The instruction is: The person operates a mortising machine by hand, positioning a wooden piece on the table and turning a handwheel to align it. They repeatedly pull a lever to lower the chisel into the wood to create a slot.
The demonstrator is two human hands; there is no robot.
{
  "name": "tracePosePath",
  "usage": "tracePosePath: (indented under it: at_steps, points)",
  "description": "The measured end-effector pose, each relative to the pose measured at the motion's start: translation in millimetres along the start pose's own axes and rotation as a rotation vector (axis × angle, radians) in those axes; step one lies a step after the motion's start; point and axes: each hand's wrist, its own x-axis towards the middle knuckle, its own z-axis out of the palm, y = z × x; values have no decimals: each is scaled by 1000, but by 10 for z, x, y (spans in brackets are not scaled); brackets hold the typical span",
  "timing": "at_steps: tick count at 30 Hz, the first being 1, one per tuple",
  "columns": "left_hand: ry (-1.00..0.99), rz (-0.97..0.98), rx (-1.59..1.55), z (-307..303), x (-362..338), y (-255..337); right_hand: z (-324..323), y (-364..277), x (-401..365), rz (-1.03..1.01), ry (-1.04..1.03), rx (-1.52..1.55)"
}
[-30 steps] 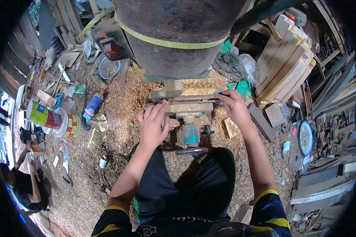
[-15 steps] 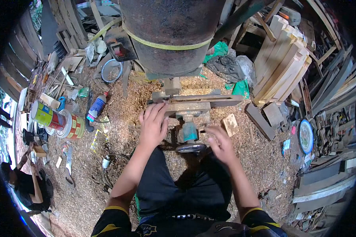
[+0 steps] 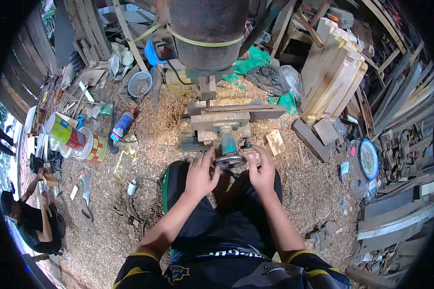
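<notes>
A dark metal handwheel (image 3: 230,162) sits between my hands at the front of a woodworking machine. My left hand (image 3: 202,174) is at the wheel's left rim, thumb and fingers apart. My right hand (image 3: 262,173) is beside its right rim, fingers stretched forward and apart near a small black knob (image 3: 246,143). Behind the wheel, a green-painted shaft housing (image 3: 228,143) leads to the wooden vise jaw (image 3: 220,122). A long wooden piece (image 3: 265,111) lies against the far side of that jaw, under the machine's tool head (image 3: 206,87).
Wood shavings (image 3: 169,125) cover the ground. Paint buckets (image 3: 94,148), a blue bottle (image 3: 122,124) and a handsaw (image 3: 86,189) lie left. A small wood block (image 3: 275,142) and stacked timber pieces (image 3: 330,77) are right. Another person (image 3: 36,219) holds a wood piece at far left.
My left hand has come back from the vise jaw to the handwheel. My right hand has shifted slightly left and nearer the wheel. The view has also tilted and shifted.
</notes>
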Motion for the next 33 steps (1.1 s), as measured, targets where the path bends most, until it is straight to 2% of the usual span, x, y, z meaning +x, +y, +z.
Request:
tracePosePath:
  at_steps: [1, 2, 4, 5, 6, 7, 8, 10, 11, 12, 14, 15, 16, 18, 19, 20, 22, 23, 24, 25, 26, 27, 29, 30, 31, 32, 33]
  points:
    - [-14, 10, -114, -61, 6, 101, 35, 9, -97, 235, -129, 40]
    - [-28, 21, -228, -79, -4, 195, 95, -7, -206, 348, -277, 112]
    - [2, -7, -239, 100, -177, 123, 2, -238, -154, 23, -391, 262]
    - [-199, -147, -189, 109, -198, -68, -123, -334, -76, 79, -491, 580]
    - [-403, -289, -136, 89, -225, -156, -74, -335, -125, 224, -400, 1016]
    - [-258, -304, -242, -91, -235, 45, -137, -387, -128, 220, -298, 833]
    - [-251, -298, -236, -220, -217, 166, -201, -436, -130, 213, -194, 652]
    - [-69, 53, -384, -366, -137, 355, -25, -106, -259, 387, -235, 394]
    - [-67, 78, -320, -299, -166, 375, 193, 160, -384, 487, -305, 491]
    - [-58, 91, -316, -273, -209, 366, 227, 96, -401, 377, -304, 516]
    - [-374, -308, -400, -256, -304, 289, 9, -45, -325, 265, -345, 863]
    - [-608, -505, -378, -289, -236, 182, -119, -214, -275, 217, -353, 1313]
    - [-604, -503, -371, -148, -321, 109, -109, -196, -267, 212, -353, 1319]
    - [-102, -159, -215, 148, -509, 2, 63, 43, -247, 247, -3, 716]
    - [10, -64, -323, 46, -429, 263, 341, 480, -223, 552, -311, 367]
    - [3, -57, -321, 25, -453, 310, 467, 476, -351, 445, -273, 705]
    - [-189, -380, -439, 8, -456, 385, 89, -42, -340, 187, -418, 830]
    - [-424, -673, -525, -162, -390, 454, 21, -140, -291, 180, -422, 825]
    - [-424, -674, -527, -37, -453, 371, -18, -211, -288, 193, -293, 922]
    - [-206, -485, -487, 205, -524, 209, -33, -246, -295, 203, -160, 1016]
    - [11, -295, -443, 344, -568, 136, 36, -173, -303, 202, -159, 1014]
    - [96, -230, -455, 246, -512, 283, 200, 37, -308, 302, -207, 931]
    - [18, -252, -453, 125, -514, 405, 419, 389, -397, 510, -297, 754]
    - [-46, -270, -448, 114, -501, 433, 218, 82, -426, 308, -354, 722]
    - [-145, -444, -447, 152, -468, 338, 99, 126, -367, 221, -435, 1026]
    - [-141, -443, -452, 224, -470, 277, -11, 167, -346, 131, -518, 1330]
    - [-153, -486, -478, 197, -500, 299, 6, 174, -379, 184, -341, 1576]
